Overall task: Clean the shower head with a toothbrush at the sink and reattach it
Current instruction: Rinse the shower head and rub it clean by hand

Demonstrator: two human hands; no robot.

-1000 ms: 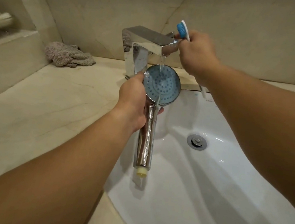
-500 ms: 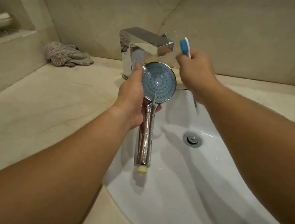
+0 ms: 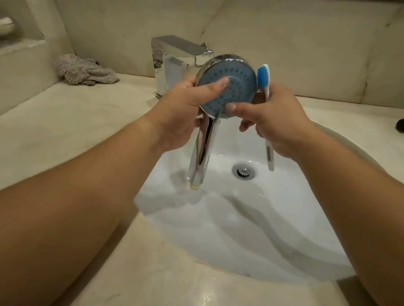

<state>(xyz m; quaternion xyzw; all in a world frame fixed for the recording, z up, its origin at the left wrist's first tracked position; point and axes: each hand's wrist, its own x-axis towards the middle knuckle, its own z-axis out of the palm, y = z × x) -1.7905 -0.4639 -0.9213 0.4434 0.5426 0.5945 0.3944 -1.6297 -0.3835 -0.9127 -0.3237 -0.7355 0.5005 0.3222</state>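
Overhead, two hands, left hand (image 3: 180, 114) gripping one shower head (image 3: 229, 90), right hand (image 3: 276, 121) fingers pinching one toothbrush (image 3: 264, 80).

Both bare forearms reach toward 12 o'clock. Left hand (image 3: 180, 114) grips a shower head (image 3: 231, 90), thumb flat across its face. Right hand (image 3: 273, 121) clasps a toothbrush (image 3: 264, 80) upright, forefinger touching the rim at 5 o'clock.

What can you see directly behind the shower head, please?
The chrome faucet stands behind the shower head, with the beige wall beyond. The head hides the spout's tip, so whether water runs cannot be seen.
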